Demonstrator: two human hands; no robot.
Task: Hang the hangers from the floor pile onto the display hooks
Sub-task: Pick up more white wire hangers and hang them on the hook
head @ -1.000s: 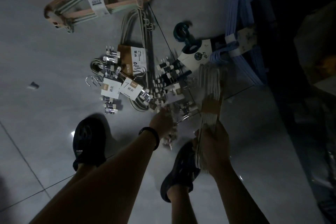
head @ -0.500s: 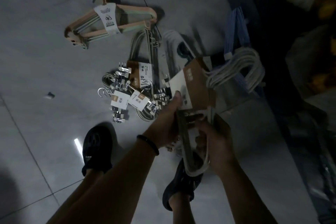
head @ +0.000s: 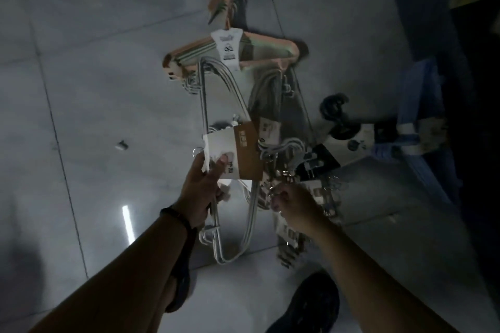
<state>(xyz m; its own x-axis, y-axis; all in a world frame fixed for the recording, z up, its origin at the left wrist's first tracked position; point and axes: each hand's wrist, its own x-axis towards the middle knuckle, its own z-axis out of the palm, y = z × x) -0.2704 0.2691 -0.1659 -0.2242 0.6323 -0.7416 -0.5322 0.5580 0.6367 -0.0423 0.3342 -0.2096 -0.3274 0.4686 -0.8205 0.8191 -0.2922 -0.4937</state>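
Note:
My left hand [head: 204, 189] grips a bundle of white hangers [head: 213, 105] at its brown-and-white card label [head: 238, 154], lifted above the floor with the long side running up and down the view. My right hand [head: 293, 205] is closed around the metal hooks of a bunch of clip hangers [head: 322, 192] that hangs below it. On the floor beyond lies the pile: a pink-and-green hanger bundle [head: 270, 47] with a white label, a dark-hooked bundle [head: 334, 108] and a blue bundle [head: 416, 116].
Grey floor tiles [head: 94, 89] spread out to the left, with a small scrap [head: 121, 145] lying on them. Dark shelving [head: 460, 35] stands along the right edge. My dark shoes [head: 311, 305] are at the bottom.
The white bundle has been turned and swung left into my left hand's grip, held higher. My right hand let go of it and closed on the clip hangers' hooks. The view shifted right.

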